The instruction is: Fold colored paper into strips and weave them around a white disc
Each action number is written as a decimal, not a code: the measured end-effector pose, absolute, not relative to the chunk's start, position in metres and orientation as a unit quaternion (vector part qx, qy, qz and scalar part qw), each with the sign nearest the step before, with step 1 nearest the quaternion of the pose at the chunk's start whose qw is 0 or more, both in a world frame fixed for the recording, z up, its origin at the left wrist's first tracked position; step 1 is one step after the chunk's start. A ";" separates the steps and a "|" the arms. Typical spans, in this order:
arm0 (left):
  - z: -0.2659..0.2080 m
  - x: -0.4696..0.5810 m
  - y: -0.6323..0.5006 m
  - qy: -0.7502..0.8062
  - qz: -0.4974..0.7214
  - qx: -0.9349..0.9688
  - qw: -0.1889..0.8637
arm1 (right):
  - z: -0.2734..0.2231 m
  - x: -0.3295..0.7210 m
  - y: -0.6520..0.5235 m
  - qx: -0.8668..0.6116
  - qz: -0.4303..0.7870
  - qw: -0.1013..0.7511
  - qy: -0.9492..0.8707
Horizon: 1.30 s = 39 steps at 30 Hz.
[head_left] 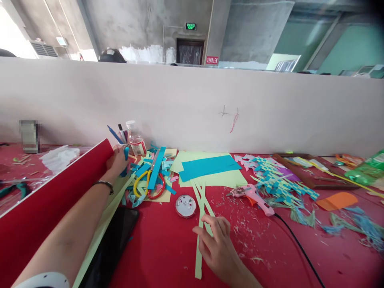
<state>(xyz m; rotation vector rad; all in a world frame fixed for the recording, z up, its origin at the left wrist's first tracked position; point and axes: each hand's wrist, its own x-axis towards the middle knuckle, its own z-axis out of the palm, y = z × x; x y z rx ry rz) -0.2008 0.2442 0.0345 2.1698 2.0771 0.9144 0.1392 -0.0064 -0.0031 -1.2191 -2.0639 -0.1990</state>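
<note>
At the red partition, my left hand (pixel 117 161) is closed around a blue object (pixel 125 161), mostly hidden by the fingers. My right hand (pixel 216 242) lies over pale green paper strips (pixel 199 256), its fingers slightly bent and apart; thumb and index finger are near or on the strips, which cross one another. Behind the strips, blue paper (pixel 210 167) rests on pale green sheets (pixel 177 164). Left of these, scissors with yellow and red handles (pixel 156 191) lie on paper scraps, partly under a blue strip (pixel 156 168). A round white dish (pixel 185 205) holds small bits.
A pink glue gun (pixel 255 196) with a black cord lies right of the strips. Blue-green woven paper pieces (pixel 276 176), an orange piece (pixel 337 201) and a brown tray (pixel 318 183) are farther right. A black tablet-like slab (pixel 112 244) lies under my left arm; a bottle (pixel 136 140) stands behind.
</note>
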 end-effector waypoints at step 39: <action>0.093 -0.086 -0.023 0.467 0.442 0.576 0.505 | 0.070 0.127 -0.057 -0.480 0.250 0.283 -0.791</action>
